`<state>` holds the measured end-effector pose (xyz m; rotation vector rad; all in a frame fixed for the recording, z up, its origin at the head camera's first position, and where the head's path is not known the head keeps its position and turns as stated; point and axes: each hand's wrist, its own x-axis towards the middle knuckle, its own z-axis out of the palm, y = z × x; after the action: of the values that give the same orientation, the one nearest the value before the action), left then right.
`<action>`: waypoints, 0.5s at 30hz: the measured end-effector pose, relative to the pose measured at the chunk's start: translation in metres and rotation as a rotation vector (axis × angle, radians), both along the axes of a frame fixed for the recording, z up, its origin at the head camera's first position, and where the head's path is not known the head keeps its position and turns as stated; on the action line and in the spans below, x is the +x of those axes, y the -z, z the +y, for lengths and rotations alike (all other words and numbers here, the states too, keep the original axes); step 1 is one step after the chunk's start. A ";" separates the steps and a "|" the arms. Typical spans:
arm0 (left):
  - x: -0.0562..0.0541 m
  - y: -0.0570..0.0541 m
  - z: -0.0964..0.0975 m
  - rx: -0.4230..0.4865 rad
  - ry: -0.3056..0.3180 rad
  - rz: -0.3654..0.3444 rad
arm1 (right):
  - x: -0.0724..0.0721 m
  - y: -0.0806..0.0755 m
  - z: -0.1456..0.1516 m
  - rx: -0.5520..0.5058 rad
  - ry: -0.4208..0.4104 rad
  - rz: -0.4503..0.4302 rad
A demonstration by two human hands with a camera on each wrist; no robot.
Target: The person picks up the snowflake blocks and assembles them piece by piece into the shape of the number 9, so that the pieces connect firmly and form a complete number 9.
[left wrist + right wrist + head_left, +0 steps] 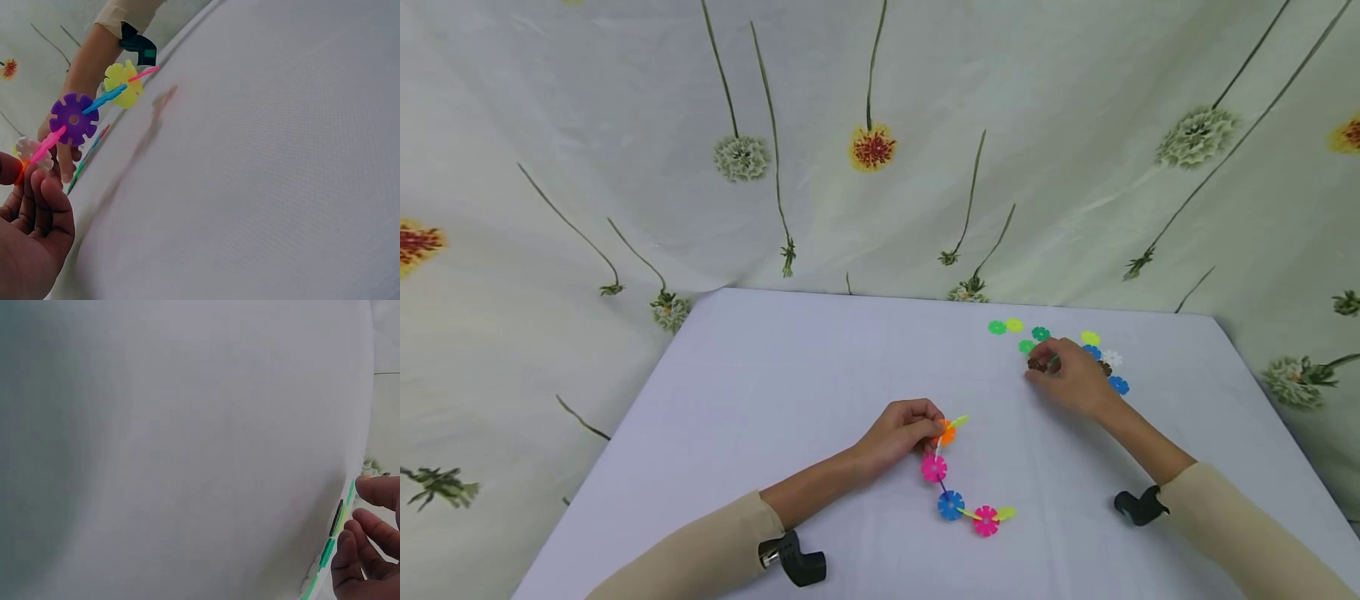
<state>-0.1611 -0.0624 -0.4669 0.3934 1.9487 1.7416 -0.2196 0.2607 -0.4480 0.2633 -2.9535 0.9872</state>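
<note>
My left hand (904, 433) pinches an orange notched plastic disc (950, 433) between thumb and fingers. From it hangs a chain of interlocked discs: a pink disc (934, 468), a blue disc (951, 505) and another pink disc (986, 522), with others joined edge-on between them. In the left wrist view the chain shows a purple disc (74, 120) and a yellow disc (124, 85). At the loose discs farther back, my right hand (1071, 379) reaches over a brown disc (1036, 364); its thumb and fingertips stand apart in the right wrist view.
Loose discs lie around the right hand: a green disc (997, 327), a yellow disc (1090, 337), a white disc (1112, 358), a blue disc (1118, 385) and several more. A white cloth covers the table (790, 358). A flower-patterned curtain (820, 208) hangs behind it.
</note>
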 end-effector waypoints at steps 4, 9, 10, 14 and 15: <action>0.000 0.001 -0.001 0.003 -0.005 -0.006 | -0.009 0.003 0.004 0.094 0.038 -0.022; 0.000 0.000 -0.003 0.007 -0.003 -0.005 | -0.013 -0.002 0.001 0.119 0.029 -0.055; 0.000 0.000 -0.003 0.006 -0.003 -0.005 | -0.014 -0.003 0.001 0.120 0.028 -0.062; -0.001 0.000 -0.003 0.007 -0.012 -0.003 | -0.014 -0.005 0.001 0.117 0.026 -0.083; -0.001 0.001 -0.003 0.007 -0.016 -0.005 | -0.015 -0.005 0.001 0.116 0.028 -0.085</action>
<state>-0.1624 -0.0657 -0.4675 0.3768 1.9477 1.7580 -0.2345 0.2617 -0.4433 0.1860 -3.0876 0.8463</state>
